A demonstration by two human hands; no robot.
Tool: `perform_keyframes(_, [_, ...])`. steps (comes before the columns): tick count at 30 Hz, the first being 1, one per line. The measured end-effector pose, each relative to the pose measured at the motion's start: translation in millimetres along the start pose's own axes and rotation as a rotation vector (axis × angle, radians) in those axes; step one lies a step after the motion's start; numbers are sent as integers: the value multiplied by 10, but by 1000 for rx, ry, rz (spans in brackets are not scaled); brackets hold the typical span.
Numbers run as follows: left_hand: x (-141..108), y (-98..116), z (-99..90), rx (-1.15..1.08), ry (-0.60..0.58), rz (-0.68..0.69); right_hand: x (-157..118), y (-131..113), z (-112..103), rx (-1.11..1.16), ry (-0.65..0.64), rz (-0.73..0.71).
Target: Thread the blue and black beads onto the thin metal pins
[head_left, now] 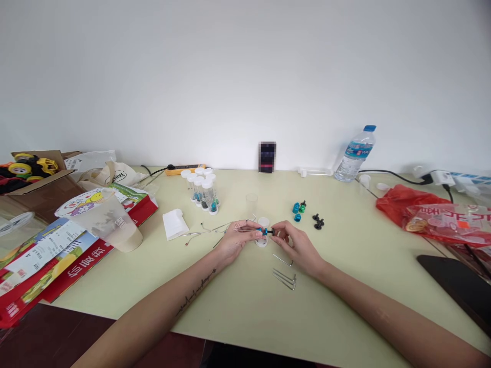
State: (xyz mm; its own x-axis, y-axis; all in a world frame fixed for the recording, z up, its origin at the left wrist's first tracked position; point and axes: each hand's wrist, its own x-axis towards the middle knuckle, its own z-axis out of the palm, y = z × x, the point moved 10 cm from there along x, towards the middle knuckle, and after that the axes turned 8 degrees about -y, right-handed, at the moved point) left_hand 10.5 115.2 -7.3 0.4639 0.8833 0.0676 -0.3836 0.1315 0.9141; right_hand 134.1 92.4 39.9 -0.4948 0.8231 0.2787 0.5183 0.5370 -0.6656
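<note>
My left hand (241, 236) is closed on a small blue metal piece (264, 231), and a thin metal rod sticks out to the left between its fingers. My right hand (293, 243) pinches a small black part (271, 232) that lines up with the blue piece; whether the two are joined I cannot tell. Just beneath the fingers lie white round caps (262, 242). A clear plastic tube (251, 203) stands behind the hands. Near my right wrist, several L-shaped hex keys (284, 278) rest on the table.
Blue and green pieces (296, 208) and black parts (318, 222) lie right of centre. Capped tubes (207, 191) stand back left, near folded white paper (175, 224). A drink cup (118, 225) leans at left; a water bottle (353, 156) and a phone (267, 157) are against the wall.
</note>
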Motion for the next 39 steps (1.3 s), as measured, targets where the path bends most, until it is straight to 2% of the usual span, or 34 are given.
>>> perform_keyframes(14, [-11,30,67,56,-34,-8,11,-11,55,-56,-92,17])
perform_keyframes(20, [-13,28,33,62,-22,-6,6,-7,34,-14,-42,-20])
perform_keyframes(27, [-9,5,83,37,-62,-20,4,10,59,-57,-88,0])
perform_keyframes(34, [-6,6,65,34,-65,-24,-5,-29,-4,16,10,-91])
perform_keyframes(39, [-18,1,104,64,-93,-47,-7,41,41,-44,-46,-12])
